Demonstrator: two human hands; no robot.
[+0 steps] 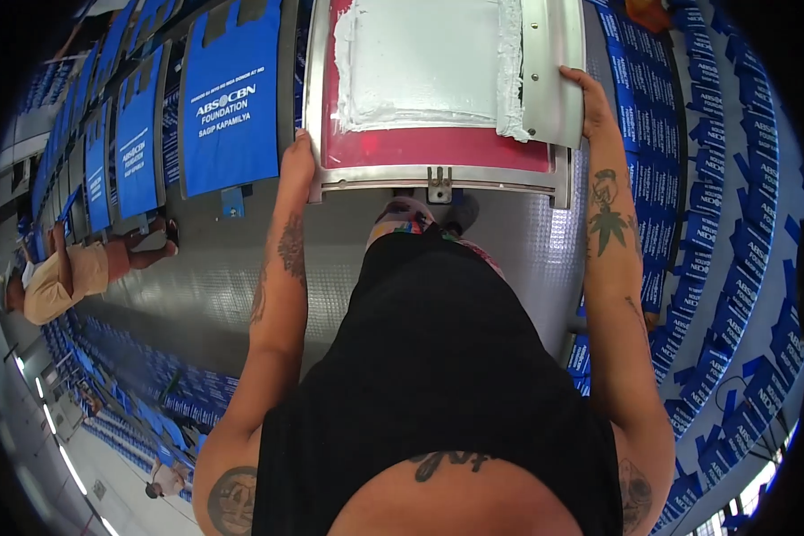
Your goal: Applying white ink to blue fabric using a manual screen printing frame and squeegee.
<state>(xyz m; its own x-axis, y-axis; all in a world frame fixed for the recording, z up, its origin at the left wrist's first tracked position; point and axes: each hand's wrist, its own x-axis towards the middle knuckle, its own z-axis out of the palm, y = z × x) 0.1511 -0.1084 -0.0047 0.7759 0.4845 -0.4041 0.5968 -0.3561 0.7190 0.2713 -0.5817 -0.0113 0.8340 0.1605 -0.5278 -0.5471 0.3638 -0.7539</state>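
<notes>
A screen printing frame [375, 181] with metal bars is held level in front of me. Its mesh has a dark pink border [420, 147] around a pale rectangle, and thick white ink [353, 112] is smeared along the edges. A metal squeegee [549, 107] with screws along it lies on the frame's right side, ink along its inner edge. My left hand [298, 165] is closed round the frame's left bar near the front corner. Farther up the right side, my right hand [591, 105] grips the edge, fingertips over the squeegee; its palm side is hidden.
Blue printed bags [232, 98] lie on dark boards in a row at the left. More blue bags [643, 134] hang or lie in long rows at the right. A person in a tan shirt [80, 281] stands at the left; another person [165, 481] is farther off. Grey floor [214, 277] runs between rows.
</notes>
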